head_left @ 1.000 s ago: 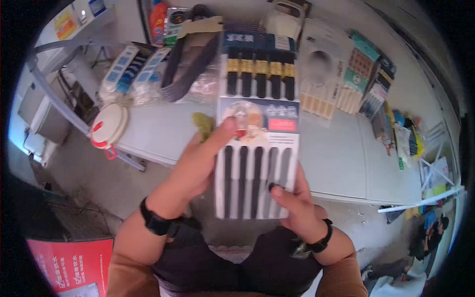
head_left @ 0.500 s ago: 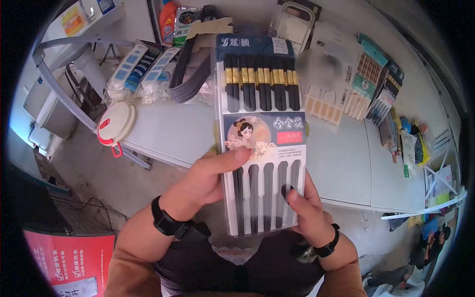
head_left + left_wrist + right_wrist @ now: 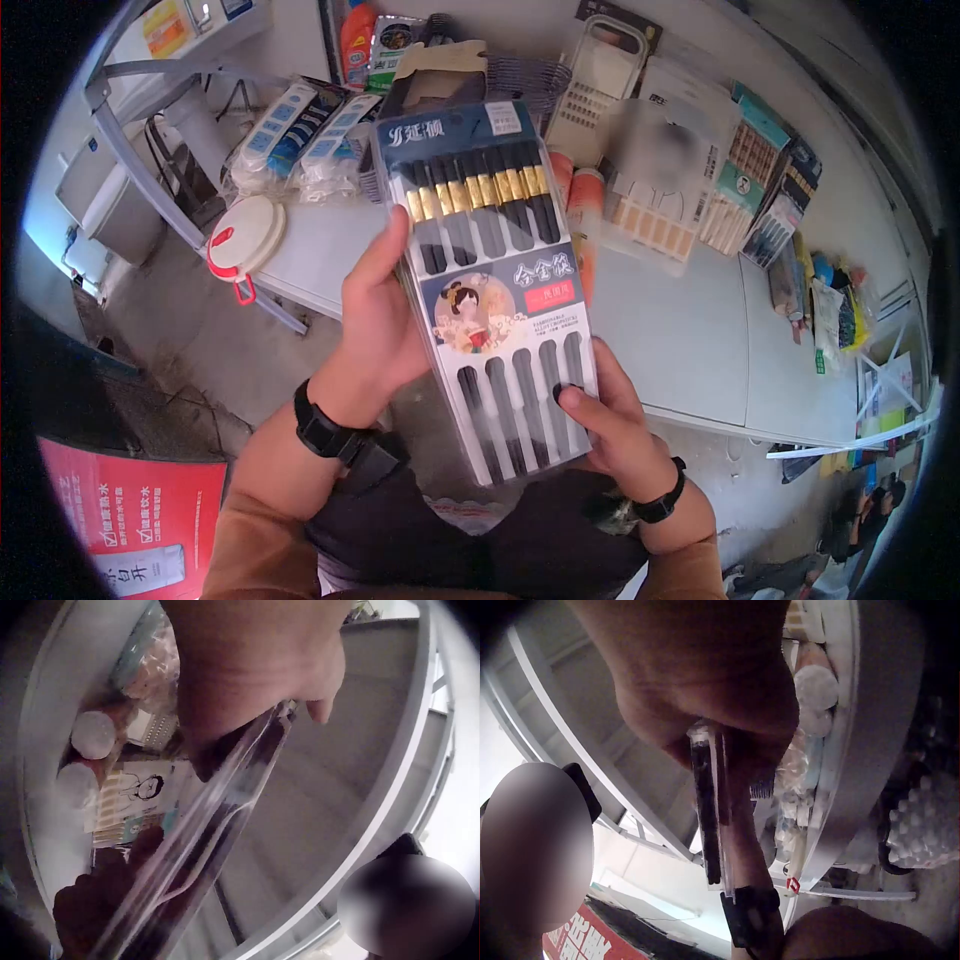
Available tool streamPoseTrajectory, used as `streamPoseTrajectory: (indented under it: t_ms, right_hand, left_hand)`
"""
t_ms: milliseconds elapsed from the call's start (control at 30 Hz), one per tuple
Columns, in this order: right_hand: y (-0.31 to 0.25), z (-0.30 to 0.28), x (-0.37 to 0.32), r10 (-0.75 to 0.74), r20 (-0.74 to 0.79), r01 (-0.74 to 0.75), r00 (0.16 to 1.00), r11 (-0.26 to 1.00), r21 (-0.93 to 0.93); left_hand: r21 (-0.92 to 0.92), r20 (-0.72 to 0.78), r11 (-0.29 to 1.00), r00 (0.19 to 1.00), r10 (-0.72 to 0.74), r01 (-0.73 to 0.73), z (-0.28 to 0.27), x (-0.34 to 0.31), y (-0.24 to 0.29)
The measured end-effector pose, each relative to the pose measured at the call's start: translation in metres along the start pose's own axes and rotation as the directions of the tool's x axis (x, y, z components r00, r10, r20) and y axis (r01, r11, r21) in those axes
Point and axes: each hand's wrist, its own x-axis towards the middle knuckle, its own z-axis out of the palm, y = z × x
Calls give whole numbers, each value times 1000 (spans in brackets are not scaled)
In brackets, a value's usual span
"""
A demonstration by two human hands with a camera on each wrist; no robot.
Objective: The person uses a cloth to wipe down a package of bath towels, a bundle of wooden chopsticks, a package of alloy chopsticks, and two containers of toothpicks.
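Observation:
A clear-fronted pack of black chopsticks with gold bands [image 3: 505, 300] is held up, tilted, over the table's near edge. My left hand [image 3: 380, 310] grips its left side, thumb along the upper edge; my right hand [image 3: 612, 420] pinches the lower right corner, thumb on the front. In the left wrist view the pack [image 3: 202, 847] appears edge-on beneath the left hand [image 3: 255, 682]. The right wrist view likewise has the pack [image 3: 709, 810] edge-on in the right hand [image 3: 705, 690]. Fingers behind the pack are mostly hidden.
On the white table [image 3: 690, 350] lie bagged goods [image 3: 270, 140], a round cream lid-like item [image 3: 245, 237], a dark basket [image 3: 525, 85], orange cylinders [image 3: 584, 190] and flat packs [image 3: 735, 180]. A red printed box [image 3: 135, 520] stands at lower left.
The pack has swung its top to the left and tilted. My left hand has moved up its side, its thumb leaving the printed front. The right hand still holds the lower corner.

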Motion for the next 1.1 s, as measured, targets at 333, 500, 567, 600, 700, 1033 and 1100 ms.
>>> streamPoseTrajectory:
  t_ms: [333, 500, 567, 600, 700, 1033, 1100]
  right_hand:
    - [10, 2, -5, -49, -47, 44, 998, 993, -113]
    - [3, 4, -4, -48, -134, 50, 990, 999, 14]
    - [3, 3, -4, -53, -130, 46, 990, 997, -59]
    - [4, 2, -4, -53, -129, 46, 990, 997, -60]
    - [6, 4, -6, -142, -84, 115, 986, 957, -267]
    - [1, 4, -12, -245, 96, 262, 965, 856, -445]
    - [3, 6, -10, -249, 71, 258, 966, 899, -354]
  left_hand:
    - [17, 23, 1000, 1000, 20, -21, -7, -2, 1]
    - [239, -80, 959, 987, -137, 152, 3, -7, -9]
    - [278, -134, 950, 985, -108, 141, 7, -4, -10]
    - [350, -169, 935, 986, 1, 59, 7, -2, -10]
    - [496, -249, 868, 952, 175, -30, -3, 9, -5]
    - [752, 5, 389, 594, 804, -532, 2, 6, 11]
    - [874, 469, -381, 731, 495, -302, 1, -5, 3]
